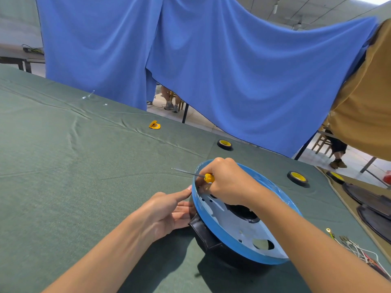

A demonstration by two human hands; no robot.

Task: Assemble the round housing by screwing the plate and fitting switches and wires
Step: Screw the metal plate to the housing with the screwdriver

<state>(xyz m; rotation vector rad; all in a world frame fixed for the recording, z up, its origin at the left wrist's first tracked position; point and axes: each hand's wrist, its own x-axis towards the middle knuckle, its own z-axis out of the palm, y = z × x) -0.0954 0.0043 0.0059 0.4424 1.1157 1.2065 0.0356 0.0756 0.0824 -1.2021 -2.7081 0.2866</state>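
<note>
The round housing [230,240] has a blue rim and a black body and stands tilted on the green cloth. Inside it lies a pale metal plate [232,225] with several holes. My right hand [226,182] is closed around a yellow-handled screwdriver [208,178] whose thin shaft points left, away from the housing. The fingers of that hand rest at the housing's far left inner edge. My left hand [169,210] presses against the outside of the housing on its left, index finger on the rim. A bundle of wires [357,250] with ring terminals lies to the right.
Two rolls of black tape with yellow cores [225,144] [297,178] lie beyond the housing, a third [336,176] farther right. A small yellow part [154,124] lies further back. Dark round covers [372,204] sit at the right edge. A blue curtain hangs behind the table.
</note>
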